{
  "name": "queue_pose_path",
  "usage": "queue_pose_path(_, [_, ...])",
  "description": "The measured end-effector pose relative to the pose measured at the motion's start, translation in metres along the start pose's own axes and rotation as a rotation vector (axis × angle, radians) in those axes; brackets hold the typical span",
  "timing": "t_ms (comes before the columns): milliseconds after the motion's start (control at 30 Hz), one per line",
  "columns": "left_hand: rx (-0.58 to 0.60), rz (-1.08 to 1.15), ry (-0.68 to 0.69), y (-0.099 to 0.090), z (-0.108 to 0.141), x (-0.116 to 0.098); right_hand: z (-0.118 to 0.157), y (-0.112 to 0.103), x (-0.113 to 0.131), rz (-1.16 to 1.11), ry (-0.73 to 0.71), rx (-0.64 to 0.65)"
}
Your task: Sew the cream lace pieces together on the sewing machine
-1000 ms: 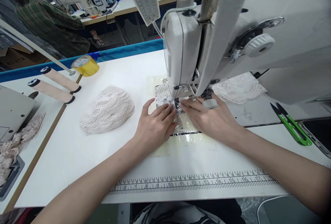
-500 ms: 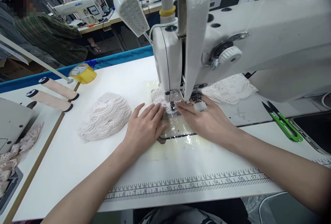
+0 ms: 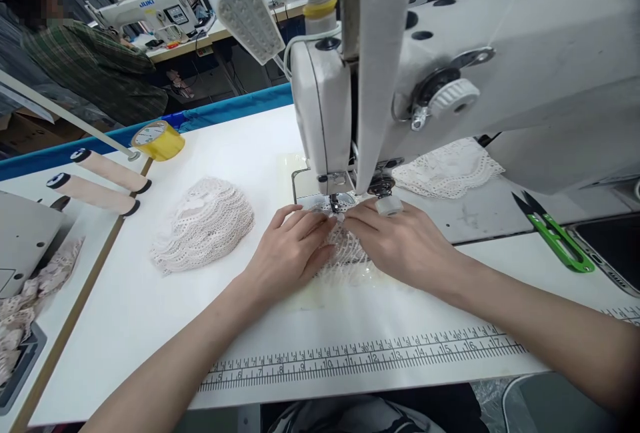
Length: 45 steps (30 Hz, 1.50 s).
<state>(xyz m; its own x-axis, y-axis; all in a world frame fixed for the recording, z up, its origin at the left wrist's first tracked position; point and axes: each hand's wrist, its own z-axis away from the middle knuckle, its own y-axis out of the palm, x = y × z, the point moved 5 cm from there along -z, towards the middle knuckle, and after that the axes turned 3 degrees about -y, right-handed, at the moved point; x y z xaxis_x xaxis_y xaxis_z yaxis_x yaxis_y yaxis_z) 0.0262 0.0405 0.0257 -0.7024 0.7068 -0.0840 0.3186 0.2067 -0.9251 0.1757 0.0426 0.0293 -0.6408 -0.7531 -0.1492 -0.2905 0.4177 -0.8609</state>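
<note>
A piece of white lace (image 3: 345, 246) lies at the needle of the white sewing machine (image 3: 323, 119), spread over the plate toward me. My left hand (image 3: 290, 246) is at its left edge, fingers bent and drawn together on the lace just in front of the presser foot (image 3: 334, 203). From the other side my right hand (image 3: 407, 243) pinches the lace close to the foot, its fingertips nearly meeting the left ones. Parts of both thumbs and fingertips are hidden. Left of my left hand sits a heap of white lace pieces (image 3: 205, 225).
More lace (image 3: 450, 169) lies behind the machine's needle end. Green thread snips (image 3: 557, 236) and a dark phone (image 3: 613, 246) are at right. Yellow tape (image 3: 159, 141) and two thread cones (image 3: 95, 194) stand at left. A ruler strip (image 3: 350, 356) runs along the front edge. A person (image 3: 90, 66) sits beyond.
The lace has come toward me from behind the foot and now shows between my hands. My left fingers have drawn together and moved slightly right, nearer my right hand.
</note>
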Motion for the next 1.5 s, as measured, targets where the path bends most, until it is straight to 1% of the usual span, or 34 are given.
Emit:
queue_pose_path(67, [0.035,0.005,-0.025,0.001,0.001,-0.003,0.001,0.002,-0.004,0.027,0.019,0.020])
queue_pose_path(133, [0.044,-0.018,-0.036,0.001,0.003,-0.007,0.002,0.005,-0.006,0.045,0.025,0.042])
queue_pose_path(300, [0.015,-0.117,-0.022,0.002,0.004,-0.019,0.001,0.005,-0.010,0.077,0.029,0.023])
queue_pose_path(467, [-0.001,-0.178,-0.041,0.004,0.004,-0.026,0.000,0.004,-0.012,0.076,0.043,0.012])
queue_pose_path(633, [-0.013,-0.178,-0.040,0.003,0.004,-0.027,0.000,0.004,-0.011,0.097,0.028,0.015])
queue_pose_path(800, [-0.027,-0.183,-0.036,0.003,0.004,-0.027,-0.001,0.004,-0.010,0.126,0.025,0.045])
queue_pose_path(967, [-0.045,-0.185,-0.037,0.003,0.005,-0.026,-0.001,0.002,-0.008,0.109,0.023,0.058])
queue_pose_path(1033, [-0.054,-0.174,-0.013,0.001,0.007,-0.026,-0.002,0.000,-0.008,0.086,0.016,0.059])
queue_pose_path(1100, [-0.062,-0.145,0.064,-0.001,0.009,-0.027,-0.002,-0.002,-0.006,0.061,-0.008,0.043])
queue_pose_path(1200, [-0.107,-0.116,0.206,-0.006,0.011,-0.030,-0.002,-0.007,-0.005,-0.001,-0.055,-0.002])
queue_pose_path(1267, [-0.142,-0.113,0.235,-0.007,0.011,-0.031,-0.001,-0.010,-0.005,-0.081,-0.073,-0.023])
queue_pose_path(1333, [-0.158,-0.057,0.165,-0.007,0.009,-0.027,0.001,-0.012,-0.006,-0.179,-0.074,-0.022])
queue_pose_path(1400, [-0.172,0.043,0.041,-0.006,0.007,-0.021,0.002,-0.011,-0.006,-0.246,-0.069,0.008])
queue_pose_path(1467, [-0.178,0.116,-0.038,-0.005,0.006,-0.018,0.002,-0.009,-0.005,-0.245,-0.066,0.025])
queue_pose_path(1500, [-0.174,0.126,-0.041,-0.005,0.006,-0.019,0.002,-0.008,-0.004,-0.223,-0.072,0.014])
